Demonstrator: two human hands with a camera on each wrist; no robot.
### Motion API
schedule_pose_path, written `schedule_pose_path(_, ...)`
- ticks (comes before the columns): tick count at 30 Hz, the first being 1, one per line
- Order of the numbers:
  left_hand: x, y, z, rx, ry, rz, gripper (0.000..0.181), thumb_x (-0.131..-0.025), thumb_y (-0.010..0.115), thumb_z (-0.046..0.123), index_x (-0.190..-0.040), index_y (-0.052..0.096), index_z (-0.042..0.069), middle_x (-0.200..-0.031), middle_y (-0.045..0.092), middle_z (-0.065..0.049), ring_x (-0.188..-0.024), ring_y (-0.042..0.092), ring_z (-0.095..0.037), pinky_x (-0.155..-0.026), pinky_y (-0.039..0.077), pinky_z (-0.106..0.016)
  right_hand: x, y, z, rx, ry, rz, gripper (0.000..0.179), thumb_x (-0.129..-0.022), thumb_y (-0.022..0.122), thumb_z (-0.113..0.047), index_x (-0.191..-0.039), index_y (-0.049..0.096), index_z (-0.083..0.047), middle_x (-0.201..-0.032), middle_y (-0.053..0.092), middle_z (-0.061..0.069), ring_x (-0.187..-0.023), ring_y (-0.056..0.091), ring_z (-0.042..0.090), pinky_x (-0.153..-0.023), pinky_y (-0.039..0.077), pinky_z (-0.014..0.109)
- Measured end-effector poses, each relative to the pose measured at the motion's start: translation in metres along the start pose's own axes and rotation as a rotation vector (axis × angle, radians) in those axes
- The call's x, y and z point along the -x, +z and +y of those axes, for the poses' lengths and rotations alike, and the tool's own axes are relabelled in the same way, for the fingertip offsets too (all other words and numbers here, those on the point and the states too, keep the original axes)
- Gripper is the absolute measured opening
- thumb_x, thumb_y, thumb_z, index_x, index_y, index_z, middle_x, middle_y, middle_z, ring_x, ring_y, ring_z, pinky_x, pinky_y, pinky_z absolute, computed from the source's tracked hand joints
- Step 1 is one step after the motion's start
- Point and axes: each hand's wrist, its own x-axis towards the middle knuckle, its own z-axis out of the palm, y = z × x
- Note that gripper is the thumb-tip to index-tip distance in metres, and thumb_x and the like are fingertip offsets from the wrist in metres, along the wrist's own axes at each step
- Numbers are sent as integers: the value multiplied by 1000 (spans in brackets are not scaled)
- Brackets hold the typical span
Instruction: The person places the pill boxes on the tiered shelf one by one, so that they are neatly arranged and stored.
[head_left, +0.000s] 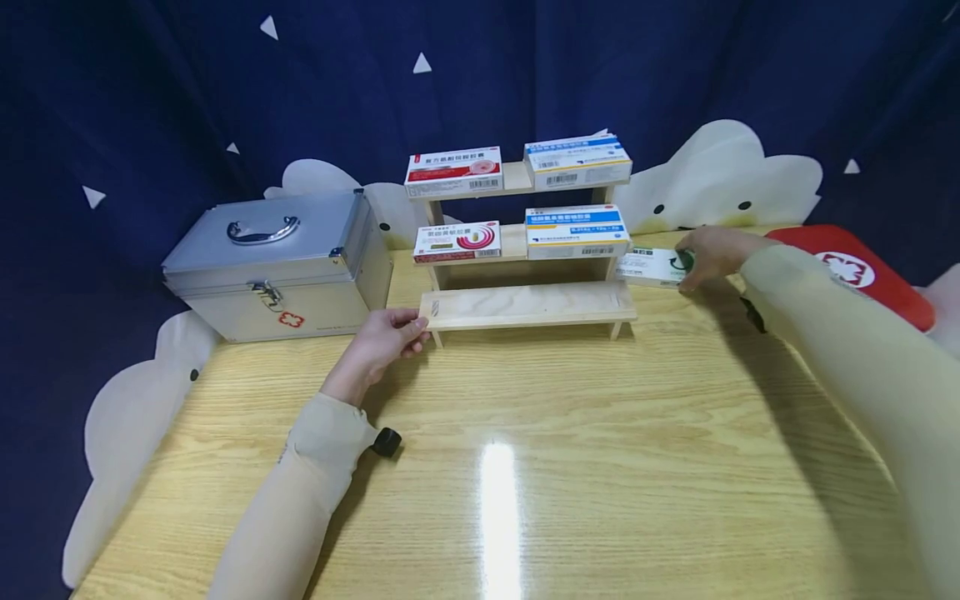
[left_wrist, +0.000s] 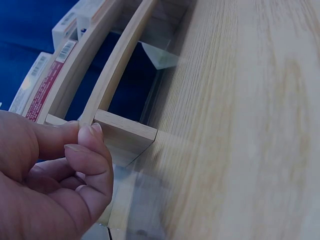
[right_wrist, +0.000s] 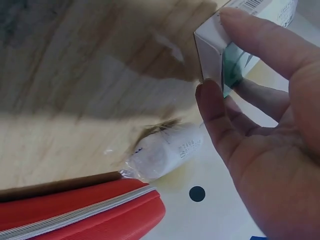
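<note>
While the silver case (head_left: pixel 285 267) is sitting lid-down at the left and the red pouch (head_left: pixel 885 275) is lying at the far right, contents hidden, four medicine boxes (head_left: pixel 578 232) are resting on the upper steps of the wooden rack (head_left: pixel 514 242). With my left hand (head_left: pixel 384 339) I am pinching the left end of the lowest step (head_left: pixel 525 307). My right hand (head_left: pixel 716 248) is grasping the green-and-white box (head_left: pixel 647 267) by its right end; it is pointing left from my fingers, near the rack's right side; whether it is touching the tabletop (head_left: pixel 600 433), I cannot tell.
</note>
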Motion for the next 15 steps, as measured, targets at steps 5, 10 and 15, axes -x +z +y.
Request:
schedule_pose_path(5, 2, 0, 2, -1, -2, -1, 44, -105, 50, 10, -143, 42, -10, -112, 61, -24, -76, 57, -12, -65, 50, -20, 5, 7, 1, -51, 59, 19, 93, -73, 88, -35, -141, 44, 11, -138, 47, 31, -116, 47, 39, -106, 33, 61)
schedule_pose_path(10, 2, 1, 1, -3, 2, 4, 44, -105, 50, 10, -143, 41, -10, -112, 61, -23, -76, 57, -12, -65, 50, -20, 14, 10, 0, -100, 40, 27, 87, -75, 87, -33, -138, 47, 11, -127, 53, 34, -109, 52, 41, -99, 39, 62)
schedule_pose_path(15, 3, 2, 2, -1, 5, 5, 44, -105, 50, 11, -143, 43, -9, -111, 61, -23, -75, 57, -12, -64, 49, -19, 27, 10, 0, -98, 65, 22, 85, -76, 87, -38, -135, 51, 10, -122, 55, 33, -104, 52, 40, -95, 41, 61)
